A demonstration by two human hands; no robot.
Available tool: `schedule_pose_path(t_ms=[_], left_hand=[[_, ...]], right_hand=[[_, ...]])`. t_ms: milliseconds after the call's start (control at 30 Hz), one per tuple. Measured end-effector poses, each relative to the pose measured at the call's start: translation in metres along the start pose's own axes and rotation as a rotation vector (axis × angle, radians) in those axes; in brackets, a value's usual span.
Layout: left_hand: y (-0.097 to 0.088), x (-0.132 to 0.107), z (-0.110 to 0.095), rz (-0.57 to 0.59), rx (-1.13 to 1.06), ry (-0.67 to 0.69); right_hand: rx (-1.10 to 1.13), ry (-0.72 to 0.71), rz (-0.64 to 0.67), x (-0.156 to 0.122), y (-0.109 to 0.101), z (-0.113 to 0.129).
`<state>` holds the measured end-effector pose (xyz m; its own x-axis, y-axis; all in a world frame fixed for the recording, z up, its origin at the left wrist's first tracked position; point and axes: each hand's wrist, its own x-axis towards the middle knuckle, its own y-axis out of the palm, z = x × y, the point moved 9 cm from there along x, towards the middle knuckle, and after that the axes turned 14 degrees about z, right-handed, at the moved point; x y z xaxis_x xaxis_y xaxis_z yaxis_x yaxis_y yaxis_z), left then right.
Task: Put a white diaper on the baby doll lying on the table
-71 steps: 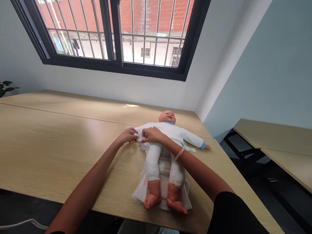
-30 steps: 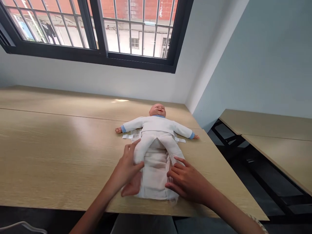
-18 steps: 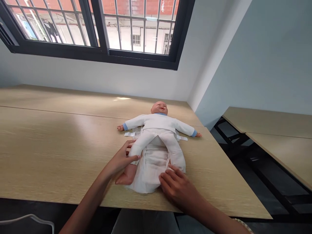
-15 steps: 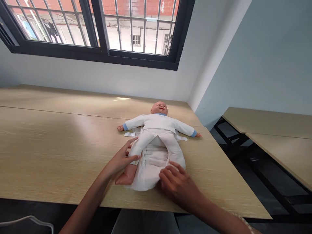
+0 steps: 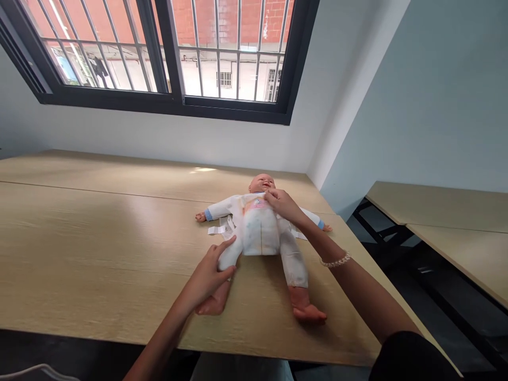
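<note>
The soft, light baby doll (image 5: 234,210) lies near the far edge of the wooden table (image 5: 99,238). Your left hand (image 5: 206,280) spreads around the doll's leg (image 5: 227,258); your right hand (image 5: 283,205), fingers together, rests on the diaper (image 5: 257,233) waist. Hold the padded thigh.

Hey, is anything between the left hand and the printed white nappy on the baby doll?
Nothing separate does. The bare left hand rests on the doll's white-clothed thigh, which runs up against the white nappy with its pink and blue print. Only that thigh lies between them.
</note>
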<state>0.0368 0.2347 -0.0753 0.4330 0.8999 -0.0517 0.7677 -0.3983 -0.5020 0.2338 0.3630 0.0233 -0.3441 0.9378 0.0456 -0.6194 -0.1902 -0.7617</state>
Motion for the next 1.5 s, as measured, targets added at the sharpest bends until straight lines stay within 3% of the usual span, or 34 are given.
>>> schedule_pose_path(t_ms=[100, 200, 333, 467, 700, 933, 1100, 1267, 1400, 1500], left_hand=[[0.003, -0.002, -0.001, 0.002, 0.034, -0.004], [0.007, -0.004, -0.002, 0.007, 0.049, -0.001], [0.008, -0.006, -0.007, -0.015, 0.158, -0.022], [-0.001, -0.001, -0.034, -0.096, 0.388, 0.077], [0.022, 0.044, -0.07, 0.069, 0.718, 0.216], [0.076, 0.072, -0.105, 0.264, 0.985, 0.642], [0.071, 0.109, -0.103, 0.335, 0.991, 0.62], [0.058, 0.142, -0.096, 0.42, 0.899, 0.5], [0.056, 0.162, -0.092, 0.423, 0.859, 0.441], [0.047, 0.17, -0.096, 0.297, 0.84, 0.439]], right_hand=[[0.027, 0.092, 0.035, 0.014, 0.007, -0.032], [0.008, 0.076, 0.059, 0.015, 0.013, -0.053], [-0.003, 0.026, 0.061, 0.008, 0.019, -0.066], [-0.03, -0.043, -0.029, 0.003, 0.016, -0.065], [-0.201, -0.031, -0.043, 0.009, 0.016, -0.058], [-0.351, 0.049, -0.274, 0.005, 0.001, -0.054], [-0.339, 0.09, -0.379, -0.03, -0.03, -0.082], [-0.292, 0.246, -0.315, -0.082, -0.047, -0.133], [-0.309, 0.287, -0.115, -0.094, -0.028, -0.156], [-0.37, 0.241, 0.001, -0.09, -0.011, -0.158]])
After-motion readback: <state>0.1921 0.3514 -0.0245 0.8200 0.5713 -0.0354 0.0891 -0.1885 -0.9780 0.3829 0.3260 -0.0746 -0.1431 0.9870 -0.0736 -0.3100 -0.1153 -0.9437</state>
